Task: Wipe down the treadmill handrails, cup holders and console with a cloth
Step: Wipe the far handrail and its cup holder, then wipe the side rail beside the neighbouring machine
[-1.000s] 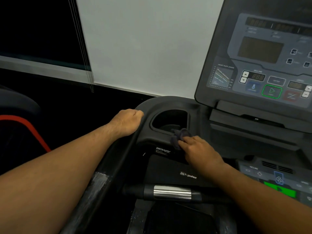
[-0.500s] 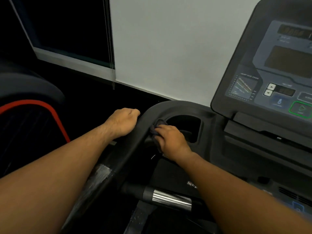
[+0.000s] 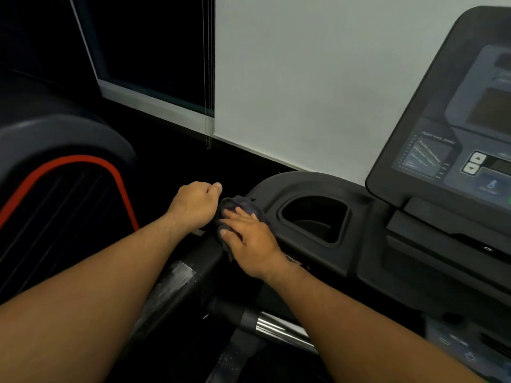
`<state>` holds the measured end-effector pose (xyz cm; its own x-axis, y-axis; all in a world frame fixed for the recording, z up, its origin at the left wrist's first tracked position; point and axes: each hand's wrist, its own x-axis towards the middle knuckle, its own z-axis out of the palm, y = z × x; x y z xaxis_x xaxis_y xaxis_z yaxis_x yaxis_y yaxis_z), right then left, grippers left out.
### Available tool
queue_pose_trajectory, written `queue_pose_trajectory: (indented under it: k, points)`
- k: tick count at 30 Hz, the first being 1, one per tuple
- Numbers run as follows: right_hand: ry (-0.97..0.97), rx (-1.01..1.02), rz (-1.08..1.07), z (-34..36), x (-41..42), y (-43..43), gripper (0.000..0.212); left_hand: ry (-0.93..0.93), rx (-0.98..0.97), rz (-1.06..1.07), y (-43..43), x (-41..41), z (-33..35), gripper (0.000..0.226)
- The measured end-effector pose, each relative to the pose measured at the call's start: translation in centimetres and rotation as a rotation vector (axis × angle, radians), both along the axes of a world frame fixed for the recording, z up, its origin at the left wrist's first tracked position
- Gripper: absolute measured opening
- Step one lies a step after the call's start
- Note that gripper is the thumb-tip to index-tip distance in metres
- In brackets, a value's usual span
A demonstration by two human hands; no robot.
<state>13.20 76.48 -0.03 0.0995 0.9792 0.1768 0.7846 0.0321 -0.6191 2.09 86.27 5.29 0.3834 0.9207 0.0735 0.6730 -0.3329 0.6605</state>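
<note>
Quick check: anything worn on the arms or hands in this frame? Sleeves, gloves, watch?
Nothing visible. The left hand and right hand are bare, without gloves or rings. Both forearms are bare to the frame edge: no sleeves, watch or wristband.

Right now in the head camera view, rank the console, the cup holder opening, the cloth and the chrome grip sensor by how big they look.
1. console, though partly cut off at the frame edge
2. cup holder opening
3. chrome grip sensor and cloth: too close to rank, since the right hand hides much of the cloth
</note>
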Motion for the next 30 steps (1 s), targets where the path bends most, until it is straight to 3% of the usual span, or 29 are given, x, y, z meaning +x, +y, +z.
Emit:
queue_pose_trajectory:
  k: [2, 5, 7, 10, 12, 14, 17, 18, 21, 25, 28, 30]
  points:
    - [0.07, 0.069, -0.063, 0.5, 0.0, 0.3, 0.031, -0.054, -0.01, 0.035, 0.2, 0.2, 0.3, 0.051]
    - [0.352, 0.142, -0.379, 2.5, 0.2, 1.3, 0.022, -0.123, -0.038, 0.021, -0.1, 0.4, 0.6, 0.053]
    - [0.726, 0.133, -0.551, 3.6, -0.1, 1.7, 0.027, -0.156, -0.105, -0.049, -0.6, 0.5, 0.8, 0.052]
    - [1.515, 0.12, -0.547, 5.3, -1.6, 1.8, 0.036, -0.272, -0.319, -0.203, -1.3, 0.9, 0.9, 0.049]
    - [1.728, 0.136, -0.468, 6.2, -2.0, 1.9, 0.037, -0.384, -0.44, -0.2, -1.4, 0.9, 1.4, 0.045]
    - [1.574, 0.153, -0.438, 6.5, -2.4, 1.8, 0.03, -0.468, -0.531, -0.152, -0.8, 0.7, 1.6, 0.039]
    - [0.766, 0.142, -0.558, 6.4, -2.7, 1.2, 0.03, -0.437, -0.527, -0.118, -0.3, 0.3, 1.6, 0.029]
    - [0.628, 0.143, -0.567, 6.2, -2.6, 0.9, 0.03, -0.393, -0.449, -0.109, -0.1, 0.3, 1.7, 0.03]
    - [0.421, 0.224, -0.59, 6.6, -1.8, 0.4, 0.025, -0.226, -0.004, -0.089, 0.6, 0.1, 3.3, 0.025]
    - [0.14, 0.373, -0.547, 7.9, -0.3, -0.3, 0.023, -0.208, 0.449, -0.099, 1.7, -0.8, 5.5, 0.023]
    - [0.002, 0.351, -0.462, 6.6, 0.0, -0.9, 0.026, -0.016, 0.469, -0.193, 2.0, -1.4, 3.5, 0.024]
    - [-0.138, 0.138, -0.365, 4.5, -0.4, -1.5, 0.026, 0.191, 0.32, -0.307, 2.0, -1.9, 0.5, 0.026]
